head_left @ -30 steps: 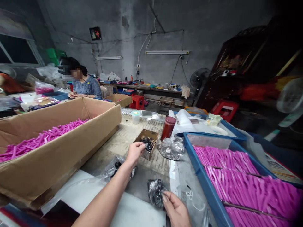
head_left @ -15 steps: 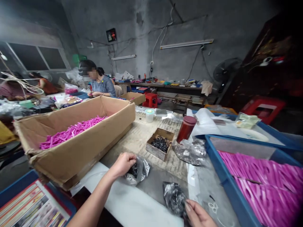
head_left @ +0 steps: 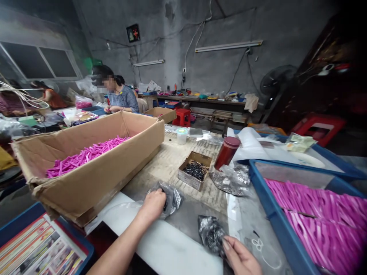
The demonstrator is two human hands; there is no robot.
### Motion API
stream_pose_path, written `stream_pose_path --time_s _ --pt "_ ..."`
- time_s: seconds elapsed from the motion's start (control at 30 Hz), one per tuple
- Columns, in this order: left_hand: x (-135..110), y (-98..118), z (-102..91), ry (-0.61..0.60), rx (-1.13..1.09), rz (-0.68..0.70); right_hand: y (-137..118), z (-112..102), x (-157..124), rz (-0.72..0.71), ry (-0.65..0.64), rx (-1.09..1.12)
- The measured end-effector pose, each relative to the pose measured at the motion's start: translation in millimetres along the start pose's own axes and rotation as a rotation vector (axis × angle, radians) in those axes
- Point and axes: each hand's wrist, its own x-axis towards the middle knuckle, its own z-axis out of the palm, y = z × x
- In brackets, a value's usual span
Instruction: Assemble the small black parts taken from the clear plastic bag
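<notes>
My left hand (head_left: 154, 204) is closed on a clear plastic bag (head_left: 172, 198) of small black parts that lies on the worktable. My right hand (head_left: 240, 258) pinches a second crumpled bag of black parts (head_left: 210, 233) near the table's front edge. Behind the bags stands a small cardboard box of black parts (head_left: 195, 173). A red-lidded bottle (head_left: 227, 152) stands just right of that box, beside a crumpled silvery bag (head_left: 231, 180).
A large cardboard box with pink plastic pieces (head_left: 94, 160) fills the left. A blue tray of pink pieces (head_left: 318, 214) lies on the right. A white board (head_left: 169, 248) covers the near table. A person sits working at the back left (head_left: 119, 97).
My left hand pulled back from the small cardboard box and closed on the clear bag. The view swung left. My right hand kept its hold on the other bag.
</notes>
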Motion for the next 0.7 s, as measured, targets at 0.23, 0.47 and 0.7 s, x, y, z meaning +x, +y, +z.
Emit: stream_pose_path --time_s 0.23,0.47,0.7 --pt "-3.9 -10.6 -3.4 0.092 -0.094 0.079 -3.7 0.4 -1.7 -0.019 0.013 0.007" --pt "-5.0 -10.7 -12.2 0.194 -0.265 0.121 -9.0 4.0 -4.6 -0.081 0.061 -0.010" --pt "-10.4 -0.3 -14.9 0.175 -0.591 0.093 -21.2 -1.3 -1.0 -0.266 0.059 -0.417"
